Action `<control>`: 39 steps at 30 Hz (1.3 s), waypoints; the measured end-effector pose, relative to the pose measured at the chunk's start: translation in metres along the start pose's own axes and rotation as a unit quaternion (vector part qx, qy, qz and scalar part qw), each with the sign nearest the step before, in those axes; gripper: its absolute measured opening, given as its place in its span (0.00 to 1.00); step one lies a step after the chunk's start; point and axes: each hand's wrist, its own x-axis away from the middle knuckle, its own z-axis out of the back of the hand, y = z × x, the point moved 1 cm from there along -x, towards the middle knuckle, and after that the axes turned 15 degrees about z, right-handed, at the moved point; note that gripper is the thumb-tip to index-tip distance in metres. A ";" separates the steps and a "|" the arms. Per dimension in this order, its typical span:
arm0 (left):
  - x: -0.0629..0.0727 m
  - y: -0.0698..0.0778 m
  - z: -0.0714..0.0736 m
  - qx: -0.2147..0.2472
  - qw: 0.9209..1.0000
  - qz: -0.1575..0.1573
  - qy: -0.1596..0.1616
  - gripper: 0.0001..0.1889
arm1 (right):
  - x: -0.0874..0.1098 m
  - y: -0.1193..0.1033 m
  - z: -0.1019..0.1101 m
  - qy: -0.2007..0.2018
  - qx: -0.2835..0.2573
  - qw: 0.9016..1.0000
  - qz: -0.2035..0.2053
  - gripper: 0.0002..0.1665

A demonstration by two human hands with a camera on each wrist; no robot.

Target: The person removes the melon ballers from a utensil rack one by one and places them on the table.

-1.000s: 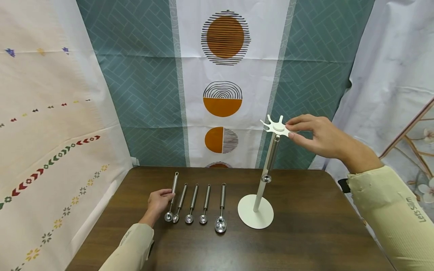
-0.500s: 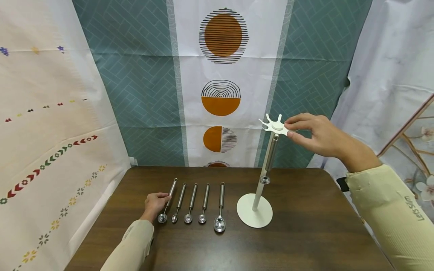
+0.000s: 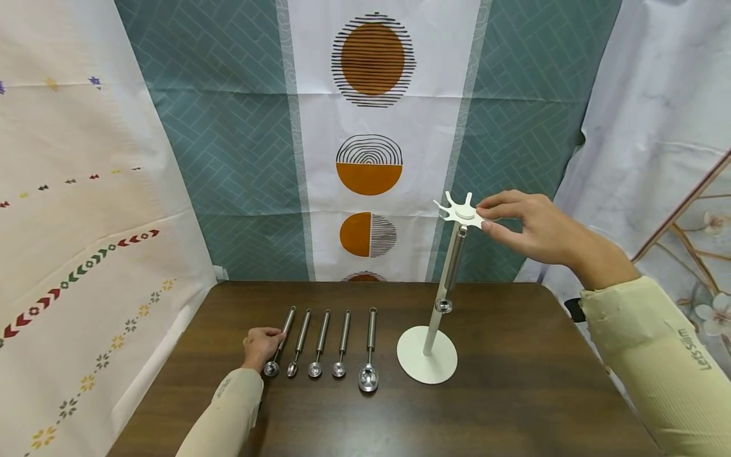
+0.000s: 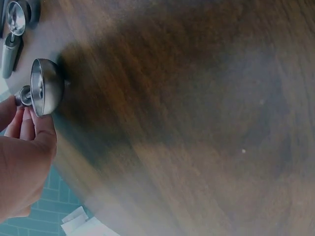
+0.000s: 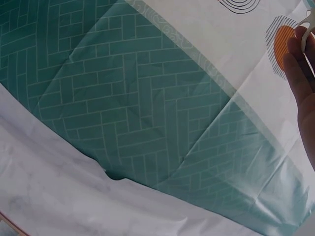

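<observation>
My left hand [image 3: 260, 346] pinches the handle of the leftmost steel melon baller [image 3: 271, 369], low over the table. In the left wrist view its round bowl [image 4: 49, 87] sticks out past the fingertips, with a shadow beside it. My right hand [image 3: 531, 228] pinches one arm of the star-shaped hook top [image 3: 464, 212] of a white utensil stand [image 3: 427, 355] between thumb and fingers. From that top another melon baller [image 3: 443, 306] hangs against the pole. At the right wrist view's edge only part of the right hand [image 5: 305, 98] shows.
Several more steel utensils lie in a row right of the left hand, among them a narrow scoop [image 3: 292, 369], two round ballers and a larger oval scoop [image 3: 368, 377] nearest the stand. Patterned cloths [image 3: 228, 158] surround the dark wooden table [image 3: 491, 393].
My left hand has moved left and down with the melon baller, drawing it away from the narrow scoop beside it. The right hand keeps its grip on the stand's top. The view has shifted slightly.
</observation>
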 end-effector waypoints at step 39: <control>0.048 0.091 -0.012 0.018 0.993 -0.088 -0.070 0.11 | 0.001 0.001 0.002 -0.011 -0.001 1.000 0.021 0.18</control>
